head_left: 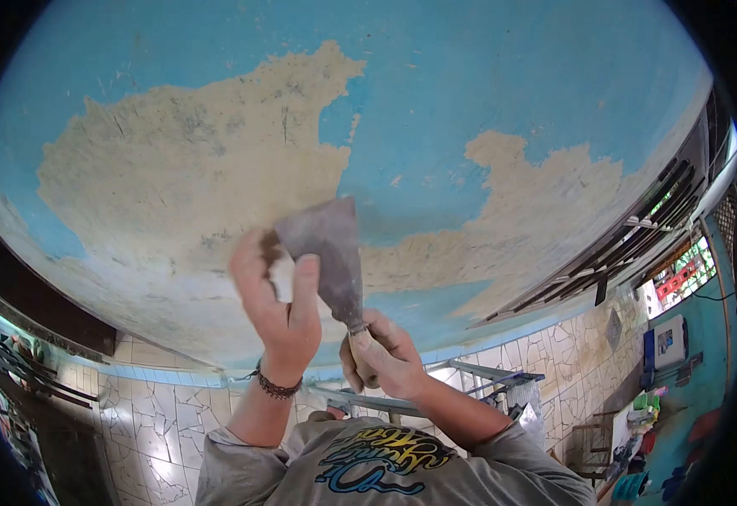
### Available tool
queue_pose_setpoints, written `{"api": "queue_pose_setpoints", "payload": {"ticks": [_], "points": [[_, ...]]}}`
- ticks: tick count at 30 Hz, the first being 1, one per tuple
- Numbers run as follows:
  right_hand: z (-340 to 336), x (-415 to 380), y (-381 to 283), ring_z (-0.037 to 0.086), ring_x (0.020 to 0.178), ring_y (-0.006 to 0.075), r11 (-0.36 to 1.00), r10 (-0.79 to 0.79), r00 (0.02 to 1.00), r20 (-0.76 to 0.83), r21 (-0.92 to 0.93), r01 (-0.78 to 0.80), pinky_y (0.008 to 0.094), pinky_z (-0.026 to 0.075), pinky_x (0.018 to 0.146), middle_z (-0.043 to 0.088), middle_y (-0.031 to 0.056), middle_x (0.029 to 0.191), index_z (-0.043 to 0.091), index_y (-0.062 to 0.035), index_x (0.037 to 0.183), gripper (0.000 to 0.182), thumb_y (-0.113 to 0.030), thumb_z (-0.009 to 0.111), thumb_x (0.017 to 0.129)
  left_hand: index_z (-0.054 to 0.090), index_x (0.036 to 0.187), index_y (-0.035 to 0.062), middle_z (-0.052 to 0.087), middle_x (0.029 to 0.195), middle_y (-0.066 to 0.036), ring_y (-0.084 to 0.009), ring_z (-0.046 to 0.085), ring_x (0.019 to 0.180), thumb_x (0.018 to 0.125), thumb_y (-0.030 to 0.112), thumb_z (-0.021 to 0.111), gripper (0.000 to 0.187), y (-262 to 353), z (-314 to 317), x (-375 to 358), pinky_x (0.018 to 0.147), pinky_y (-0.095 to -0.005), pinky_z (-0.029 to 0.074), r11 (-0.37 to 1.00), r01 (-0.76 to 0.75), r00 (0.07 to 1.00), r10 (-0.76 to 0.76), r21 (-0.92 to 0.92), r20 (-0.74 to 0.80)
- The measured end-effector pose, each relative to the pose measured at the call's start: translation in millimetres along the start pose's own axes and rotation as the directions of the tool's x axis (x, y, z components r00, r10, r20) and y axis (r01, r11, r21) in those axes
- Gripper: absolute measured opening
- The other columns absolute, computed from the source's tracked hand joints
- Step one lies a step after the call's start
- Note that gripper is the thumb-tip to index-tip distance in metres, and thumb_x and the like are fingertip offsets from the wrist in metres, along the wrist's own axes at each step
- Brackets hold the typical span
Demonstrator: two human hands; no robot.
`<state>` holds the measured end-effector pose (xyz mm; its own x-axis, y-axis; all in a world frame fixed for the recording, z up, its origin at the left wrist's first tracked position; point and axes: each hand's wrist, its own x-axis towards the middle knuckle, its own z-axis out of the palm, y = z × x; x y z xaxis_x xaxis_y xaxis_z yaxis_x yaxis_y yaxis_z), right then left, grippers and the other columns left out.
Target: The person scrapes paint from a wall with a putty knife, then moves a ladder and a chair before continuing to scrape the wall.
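Observation:
My right hand [385,358] is wrapped round the handle of a putty knife [335,253], whose broad grey blade points up towards the wall. At the blade's left edge is my left hand [280,304], its thumb in front and its fingers curled behind, slightly blurred. Part of those fingers is hidden by the blade. A pale patch shows in the gap between thumb and fingers. Behind the blade, the wall [470,67] has blue paint with large bare beige areas [191,160] and ragged paint edges.
A ladder [491,371] stands below and to the right of my hands. Slatted bars [630,228] cover an opening at the right. Cracked-pattern tiles [162,422] pave the floor. At far right, a table [621,434] carries assorted items, and a dark recess [40,308] lies at the left.

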<state>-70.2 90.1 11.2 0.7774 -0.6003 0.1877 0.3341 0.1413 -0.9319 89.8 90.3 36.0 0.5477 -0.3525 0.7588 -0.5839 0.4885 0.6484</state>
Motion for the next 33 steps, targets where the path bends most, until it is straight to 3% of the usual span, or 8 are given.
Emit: {"api": "queue_pose_setpoints", "payload": {"ticks": [3, 4, 7, 8, 14, 20, 25, 33], "points": [[9.4, 20.2, -0.4, 0.053, 0.053, 0.015, 0.994, -0.075, 0.994, -0.077, 0.074, 0.08, 0.0251, 0.04, 0.045, 0.054, 0.009, 0.08, 0.038, -0.0121, 0.137, 0.036, -0.025, 0.038, 0.103, 0.061, 0.112, -0.0041, 0.04, 0.14, -0.024, -0.0351, 0.042, 0.128, 0.092, 0.006, 0.054, 0.023, -11.2, -17.9, 21.3, 0.099, -0.0423, 0.039, 0.908, -0.396, 0.916, 0.379, 0.136, 0.131], [10.1, 25.7, -2.5, 0.053, 0.053, 0.0152, 0.995, -0.062, 0.996, -0.058, 0.08, 0.067, 0.0253, 0.04, 0.045, 0.053, 0.0089, 0.08, 0.037, -0.0133, 0.137, 0.036, -0.025, 0.038, 0.103, 0.062, 0.112, -0.0016, 0.046, 0.139, -0.021, -0.0354, 0.043, 0.131, 0.088, 0.003, 0.055, 0.025, -9.7, -18.9, 29.7, 0.105, -0.0461, 0.036, 0.827, -0.514, 0.856, 0.478, 0.228, 0.198], [15.2, 39.4, -2.7, 0.051, 0.053, 0.0154, 0.991, -0.029, 0.999, -0.038, 0.132, 0.034, 0.0258, 0.04, 0.044, 0.051, 0.0081, 0.079, 0.035, -0.0171, 0.138, 0.036, -0.026, 0.038, 0.103, 0.063, 0.112, 0.0001, 0.051, 0.136, -0.018, -0.0329, 0.047, 0.129, 0.085, 0.0, 0.056, 0.028, -8.0, -19.7, 57.0, 0.107, -0.0475, 0.035, 0.589, -0.758, 0.629, 0.547, 0.28, 0.553], [20.4, 42.5, 1.7, 0.05, 0.052, 0.0152, 0.985, -0.021, 0.998, -0.053, 0.17, 0.03, 0.0259, 0.039, 0.044, 0.05, 0.0076, 0.079, 0.035, -0.0186, 0.138, 0.035, -0.026, 0.037, 0.104, 0.064, 0.113, 0.002, 0.058, 0.13, -0.015, -0.0314, 0.053, 0.124, 0.084, 0.001, 0.058, 0.03, -6.2, -15.2, 64.3, 0.106, -0.047, 0.038, 0.585, -0.776, 0.601, 0.568, 0.237, 0.562], [34.7, 52.2, 4.2, 0.046, 0.048, 0.0133, 0.97, -0.019, 0.999, -0.046, 0.241, 0.029, 0.0256, 0.037, 0.042, 0.049, 0.0064, 0.077, 0.033, -0.0203, 0.136, 0.033, -0.029, 0.035, 0.104, 0.065, 0.112, 0.0025, 0.064, 0.119, -0.014, -0.0312, 0.06, 0.114, 0.083, 0.008, 0.063, 0.029, -9.5, -7.4, 84.2, 0.099, -0.0452, 0.048, 0.398, -0.89, 0.453, 0.703, 0.224, 0.548], [38.2, 54.7, 10.9, 0.045, 0.048, 0.0127, 0.97, -0.026, 0.997, -0.067, 0.241, 0.041, 0.0254, 0.036, 0.041, 0.048, 0.0064, 0.076, 0.032, -0.0175, 0.136, 0.035, -0.03, 0.035, 0.104, 0.065, 0.112, 0.002, 0.064, 0.118, -0.014, -0.0321, 0.061, 0.111, 0.084, 0.008, 0.064, 0.028, -24.6, -12.0, 77.1, 0.097, -0.0465, 0.05, 0.324, -0.923, 0.384, 0.724, 0.21, 0.573], [46.7, 57.7, 2.0, 0.045, 0.048, 0.0125, 0.956, -0.037, 0.999, -0.04, 0.288, 0.047, 0.0251, 0.035, 0.04, 0.049, 0.0064, 0.075, 0.031, -0.0159, 0.137, 0.036, -0.03, 0.035, 0.104, 0.065, 0.113, 0.0018, 0.064, 0.118, -0.015, -0.032, 0.062, 0.111, 0.085, 0.008, 0.062, 0.028, -11.4, -10.9, 91.8, 0.096, -0.0465, 0.051, 0.342, -0.918, 0.392, 0.715, 0.199, 0.579], [43.3, 64.9, -13.1, 0.045, 0.046, 0.0119, 0.98, -0.044, 0.997, -0.068, 0.192, 0.057, 0.0244, 0.035, 0.04, 0.048, 0.0059, 0.074, 0.032, -0.0147, 0.135, 0.035, -0.032, 0.034, 0.104, 0.064, 0.115, 0.0017, 0.063, 0.121, -0.015, -0.0326, 0.059, 0.116, 0.087, 0.009, 0.059, 0.029, -0.6, -9.5, 102.5, 0.098, -0.0476, 0.049, 0.332, -0.914, 0.406, 0.701, 0.235, 0.587]]}}
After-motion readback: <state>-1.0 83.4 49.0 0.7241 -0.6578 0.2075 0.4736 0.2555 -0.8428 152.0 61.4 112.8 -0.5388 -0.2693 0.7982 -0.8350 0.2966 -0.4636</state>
